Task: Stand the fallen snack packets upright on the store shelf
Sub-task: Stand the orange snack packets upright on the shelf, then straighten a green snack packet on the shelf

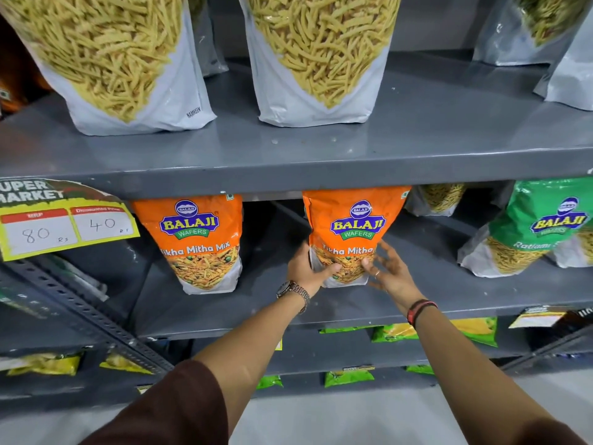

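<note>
Both hands reach onto the grey middle shelf [417, 290], either side of an orange snack packet [354, 232] that stands upright near the shelf's middle; the left hand [308, 268] presses the packet's lower left edge, thumb across the front, loosely cupped rather than closed; the right hand [390, 271] lies against the lower right edge with fingers spread wide, gripping nothing firmly; a second orange packet [200, 242] stands upright to the left, well apart; a green packet [539, 220] leans far right; a price tag [64, 226] hangs at the left.
</note>
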`<state>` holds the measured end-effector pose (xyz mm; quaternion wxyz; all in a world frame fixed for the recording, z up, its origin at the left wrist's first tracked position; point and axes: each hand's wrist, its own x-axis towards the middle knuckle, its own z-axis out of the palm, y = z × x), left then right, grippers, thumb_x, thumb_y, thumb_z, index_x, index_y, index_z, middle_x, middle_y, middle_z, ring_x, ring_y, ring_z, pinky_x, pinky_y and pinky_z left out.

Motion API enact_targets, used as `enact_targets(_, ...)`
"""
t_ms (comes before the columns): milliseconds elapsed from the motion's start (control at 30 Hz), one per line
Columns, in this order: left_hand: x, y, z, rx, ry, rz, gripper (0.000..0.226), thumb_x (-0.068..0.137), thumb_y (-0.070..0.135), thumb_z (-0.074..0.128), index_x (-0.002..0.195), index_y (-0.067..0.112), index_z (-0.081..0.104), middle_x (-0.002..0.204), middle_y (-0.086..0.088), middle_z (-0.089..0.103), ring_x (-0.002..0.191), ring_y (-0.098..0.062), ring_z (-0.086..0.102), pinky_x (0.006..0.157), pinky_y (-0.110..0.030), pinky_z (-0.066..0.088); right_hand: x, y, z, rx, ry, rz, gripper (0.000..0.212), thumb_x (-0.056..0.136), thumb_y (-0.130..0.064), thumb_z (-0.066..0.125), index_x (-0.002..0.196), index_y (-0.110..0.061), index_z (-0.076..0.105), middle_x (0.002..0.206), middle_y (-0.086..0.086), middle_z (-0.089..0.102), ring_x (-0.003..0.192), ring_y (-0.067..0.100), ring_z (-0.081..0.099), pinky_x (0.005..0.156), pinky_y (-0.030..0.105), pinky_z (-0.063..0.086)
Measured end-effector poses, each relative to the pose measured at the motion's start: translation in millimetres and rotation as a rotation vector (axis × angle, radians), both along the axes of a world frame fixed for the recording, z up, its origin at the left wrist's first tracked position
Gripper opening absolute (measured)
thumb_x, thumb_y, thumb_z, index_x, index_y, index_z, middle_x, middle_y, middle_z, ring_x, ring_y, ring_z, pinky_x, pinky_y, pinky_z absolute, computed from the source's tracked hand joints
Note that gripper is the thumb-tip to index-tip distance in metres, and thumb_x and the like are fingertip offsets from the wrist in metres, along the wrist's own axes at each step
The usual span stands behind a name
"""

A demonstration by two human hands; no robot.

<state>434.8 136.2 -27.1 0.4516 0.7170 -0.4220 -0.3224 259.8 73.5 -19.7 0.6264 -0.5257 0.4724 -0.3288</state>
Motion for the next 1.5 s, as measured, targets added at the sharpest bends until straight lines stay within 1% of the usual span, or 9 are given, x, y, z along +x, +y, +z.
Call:
enact_targets(167, 5, 7, -12, 0.138, -0.08, 0.019, 0.067, 0.059, 0.038, 0.081, 0.114, 0.011, 0.054, 0.12, -0.009, 0.062, 0.109, -0.026, 0.06, 0.085, -0.034, 0.052, -9, -1, -2, -0.033, 0.107, -0.089, 0.067, 0.083, -0.024, 0.066, 0.141, -0.018, 0.034, 0.146, 0.01, 0.042, 0.134, 0.027, 0.041, 0.102, 0.042, 0.042)
enact_targets(367, -18, 29, -40, 0.347, -0.232, -0.09, 0.03, 0.077, 0.054, 0.058, 0.07, 0.028, 0.045, 0.09, -0.005, 0.067, 0.085, -0.022, 0.063, 0.065, -0.025, 0.042, -83, -10, -13, -0.051, 0.081, -0.476, 0.026, 0.086, -0.003, 0.06, 0.106, 0.014, 0.06, 0.108, 0.02, 0.064, 0.108, 0.029, 0.058, 0.103, 0.039, 0.041)
enact_targets(600, -127, -8, -37, 0.183, -0.252, -0.149, 0.02, 0.091, 0.026, 0.053, 0.071, 0.028, 0.058, 0.078, -0.002, 0.07, 0.084, -0.027, 0.068, 0.079, -0.035, 0.05, -207, -50, -30, -0.07, 0.183, -0.653, 0.018, 0.088, -0.006, 0.056, 0.101, 0.007, 0.059, 0.105, 0.027, 0.065, 0.099, 0.032, 0.059, 0.089, 0.039, 0.041)
enact_targets(767, -222, -66, -31, 0.125, -0.084, -0.05, 0.025, 0.086, 0.026, 0.06, 0.108, 0.014, 0.062, 0.106, -0.008, 0.07, 0.096, -0.016, 0.064, 0.092, -0.031, 0.05, -290, -101, -16, -0.06, 0.079, -0.456, 0.034, 0.091, -0.02, 0.056, 0.121, -0.008, 0.047, 0.115, 0.004, 0.048, 0.112, 0.018, 0.046, 0.094, 0.033, 0.037)
enact_targets(967, -295, -139, 3, 0.081, 0.095, -0.096, 0.09, 0.067, 0.031, 0.079, 0.141, 0.015, 0.03, 0.15, -0.005, 0.034, 0.137, -0.02, 0.034, 0.112, -0.031, 0.03, -329, -154, 16, -0.063, 0.033, -0.138, 0.064, 0.089, -0.023, 0.058, 0.145, -0.02, 0.027, 0.142, 0.006, 0.043, 0.134, 0.019, 0.039, 0.103, 0.032, 0.034)
enact_targets(1100, -309, -162, 21, 0.041, 0.038, -0.05, 0.093, 0.052, 0.047, 0.082, 0.131, 0.021, 0.041, 0.135, -0.004, 0.055, 0.123, -0.024, 0.052, 0.102, -0.04, 0.045, -325, -163, 22, -0.069, 0.055, -0.002, 0.059, 0.09, -0.023, 0.055, 0.143, -0.019, 0.029, 0.135, 0.006, 0.05, 0.116, 0.015, 0.049, 0.092, 0.034, 0.044)
enact_targets(1233, -311, -162, 28, 0.026, -0.091, 0.006, 0.081, 0.048, 0.055, 0.08, 0.118, 0.026, 0.05, 0.12, 0.002, 0.066, 0.105, -0.02, 0.063, 0.083, -0.031, 0.053, -317, -157, 19, -0.054, -0.026, -0.011, 0.036, 0.091, -0.023, 0.055, 0.124, -0.017, 0.042, 0.116, 0.009, 0.057, 0.097, 0.017, 0.058, 0.061, 0.026, 0.053)
enact_targets(1367, -303, -152, 31, -0.001, -0.141, 0.065, 0.075, 0.049, 0.059, 0.078, 0.113, 0.028, 0.053, 0.114, 0.002, 0.069, 0.099, -0.022, 0.066, 0.07, -0.026, 0.049, -307, -151, 20, -0.029, -0.065, 0.017, 0.034, 0.09, -0.019, 0.056, 0.121, -0.016, 0.043, 0.118, 0.013, 0.053, 0.105, 0.023, 0.055, 0.065, 0.031, 0.054)
enact_targets(1500, -286, -144, 31, -0.005, -0.116, 0.109, 0.073, 0.05, 0.053, 0.081, 0.113, 0.025, 0.055, 0.114, -0.001, 0.07, 0.099, -0.023, 0.067, 0.078, -0.033, 0.056, -291, -145, 24, -0.027, -0.068, 0.046, 0.041, 0.088, -0.016, 0.057, 0.125, -0.01, 0.041, 0.119, 0.014, 0.053, 0.109, 0.024, 0.054, 0.064, 0.031, 0.054)
